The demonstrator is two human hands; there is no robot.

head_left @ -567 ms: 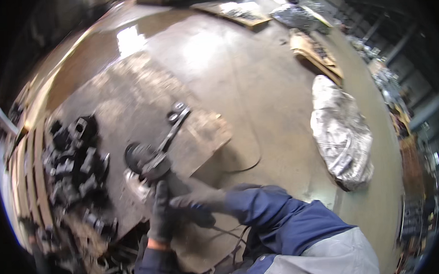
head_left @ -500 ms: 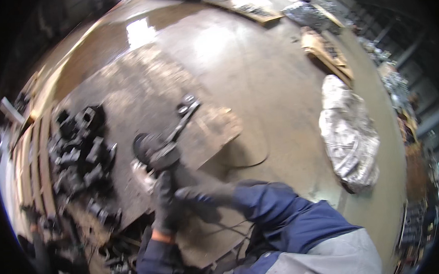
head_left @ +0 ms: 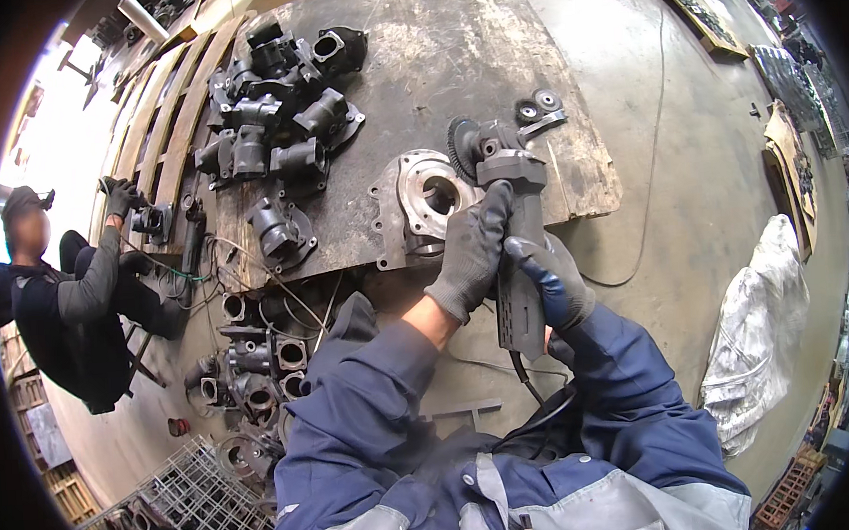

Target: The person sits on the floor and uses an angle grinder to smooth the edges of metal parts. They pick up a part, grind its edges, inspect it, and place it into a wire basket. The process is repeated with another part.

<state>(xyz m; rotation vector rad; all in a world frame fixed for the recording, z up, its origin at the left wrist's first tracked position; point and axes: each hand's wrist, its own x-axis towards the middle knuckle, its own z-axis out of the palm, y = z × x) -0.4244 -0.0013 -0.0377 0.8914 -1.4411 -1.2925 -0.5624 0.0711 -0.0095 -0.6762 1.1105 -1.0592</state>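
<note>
Both my hands, in dark gloves, are closed around a grey angle grinder (head_left: 520, 308) with its cord trailing down toward my body. My left hand (head_left: 478, 250) grips it near the head, and my right hand (head_left: 554, 275) wraps the body from the right. The grinder's dark toothed-looking disc (head_left: 460, 150) points left, beside the upper right edge of a bare metal casting (head_left: 404, 197). That casting has a round central opening and lies at the front edge of a worn wooden board (head_left: 415, 93). I cannot tell whether the disc touches it.
Several black castings (head_left: 272, 110) crowd the board's left side. Two small round parts (head_left: 538, 105) sit past the grinder head. More castings (head_left: 256, 355) and a wire basket (head_left: 201, 493) are below left. A co-worker (head_left: 71, 293) sits at left; a white wrapped bundle (head_left: 759, 334) lies right.
My view has swung, bringing the co-worker and the bare casting into plain sight. The grinder now appears farther right, still in both hands, its blur gone.
</note>
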